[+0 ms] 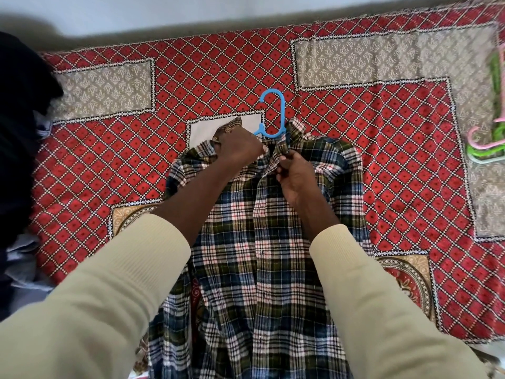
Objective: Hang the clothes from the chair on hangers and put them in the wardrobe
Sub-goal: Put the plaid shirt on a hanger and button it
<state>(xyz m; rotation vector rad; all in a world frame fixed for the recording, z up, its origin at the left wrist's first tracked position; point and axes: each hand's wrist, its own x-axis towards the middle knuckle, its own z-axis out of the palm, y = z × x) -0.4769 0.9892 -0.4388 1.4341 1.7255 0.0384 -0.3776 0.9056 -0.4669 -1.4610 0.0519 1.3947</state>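
Head view
Shirt: plaid shirt (262,242) lies flat on the bed (109,165), front up, long axis running from collar, far, to hem, near.
Hanger: blue hanger (272,113) sits inside the collar, hook pointing away, just beyond both hands.
Left grip: left hand (237,149) curled round the left collar edge.
Right grip: right hand (293,176) pinching the placket just below the collar.
Nearer: both about equally close to the neck opening.
Spare hangers: (489,143) far right on the bed.

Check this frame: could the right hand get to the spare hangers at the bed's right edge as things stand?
Probably, but not right away: the right hand pinches the plaid shirt at its collar. The bedspread between it and the spare hangers lies bare, so nothing blocks the way.
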